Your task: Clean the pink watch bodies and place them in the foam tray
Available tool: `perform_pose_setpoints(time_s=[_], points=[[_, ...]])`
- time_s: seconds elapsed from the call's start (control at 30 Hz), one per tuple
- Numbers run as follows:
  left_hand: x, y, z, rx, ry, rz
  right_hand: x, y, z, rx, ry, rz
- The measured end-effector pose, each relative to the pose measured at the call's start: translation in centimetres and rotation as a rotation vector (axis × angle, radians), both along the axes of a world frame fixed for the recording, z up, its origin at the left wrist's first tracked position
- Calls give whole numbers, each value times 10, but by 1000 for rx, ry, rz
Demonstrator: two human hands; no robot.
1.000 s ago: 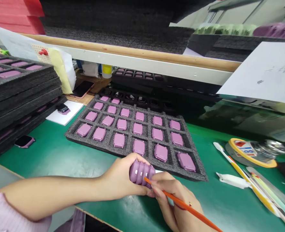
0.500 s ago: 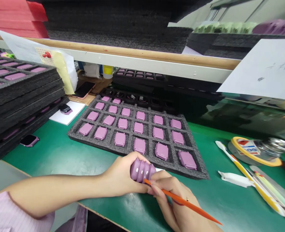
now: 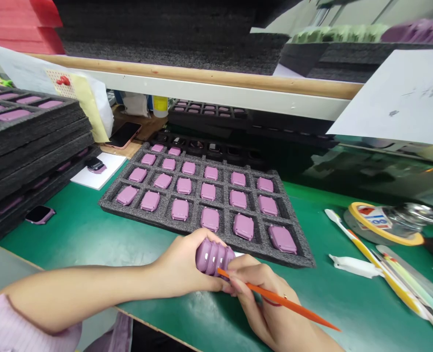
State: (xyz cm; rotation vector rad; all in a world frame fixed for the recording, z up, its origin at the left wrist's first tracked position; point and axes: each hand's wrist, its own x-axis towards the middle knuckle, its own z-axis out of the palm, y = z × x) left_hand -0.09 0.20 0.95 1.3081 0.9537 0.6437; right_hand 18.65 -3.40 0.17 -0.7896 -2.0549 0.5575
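Observation:
Several purple watch cases [image 3: 212, 256] are stacked side by side in my left hand [image 3: 182, 264], whose fingers wrap round them. My right hand [image 3: 271, 298] pinches a thin orange stick [image 3: 293, 305] with a pointed far end. The stick's near tip touches, or lies very close to, one of the cases on its side. Just beyond my hands lies a dark foam tray [image 3: 302, 244] with purple watch cases [image 3: 244, 226] in its compartments. Part of the held stack is covered by my fingers.
Right of the tray lie a toothbrush [image 3: 363, 249], a white packet [image 3: 356, 265] and a metal-topped bottle [image 3: 414, 215] by a yellow-rimmed holder. At left are stacked foam trays [image 3: 29, 137], a watch [image 3: 40, 214] and a white pad [image 3: 99, 178]. A shelf [image 3: 202, 90] spans above.
The whole view has shifted slightly, so the tray and bench sit a little higher and further left. Both hands keep their hold, and the stick tip stays at the stack.

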Motion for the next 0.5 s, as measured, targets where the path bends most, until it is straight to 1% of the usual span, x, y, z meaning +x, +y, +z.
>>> perform_pose_setpoints(time_s=[0.17, 0.37, 0.5], points=[[0, 0, 0, -6, -11, 1, 1, 0, -1, -19, 14, -5], [0, 0, 1, 16, 40, 2, 1, -1, 1, -15, 0, -2], [0, 0, 1, 18, 22, 5, 2, 0, -1, -15, -23, -7]])
